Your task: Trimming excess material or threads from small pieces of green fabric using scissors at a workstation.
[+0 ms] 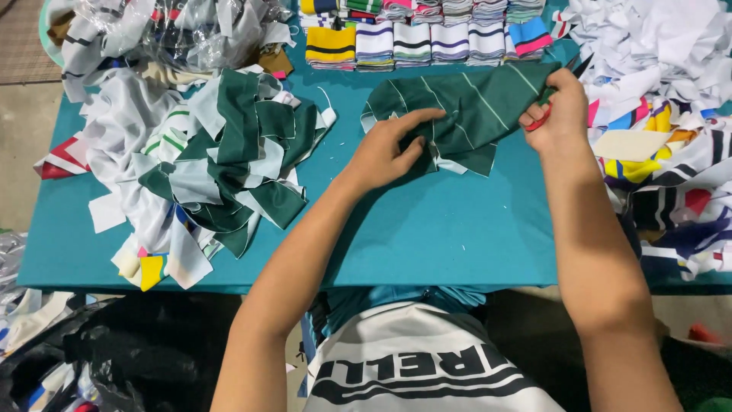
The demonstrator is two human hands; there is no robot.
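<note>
A dark green fabric piece with thin white stripes (465, 103) lies on the teal table (427, 229). My left hand (393, 149) presses flat on its lower left part, fingers spread along the cloth. My right hand (557, 114) is closed around red-handled scissors (543, 113) at the fabric's right end; the blades point up and to the right, mostly hidden by the hand.
A heap of green, white and grey fabric scraps (206, 160) covers the table's left side. Folded striped collar pieces (427, 34) are stacked in rows at the far edge. White and multicoloured scraps (663, 99) pile on the right. Clear plastic bags (183, 30) lie far left.
</note>
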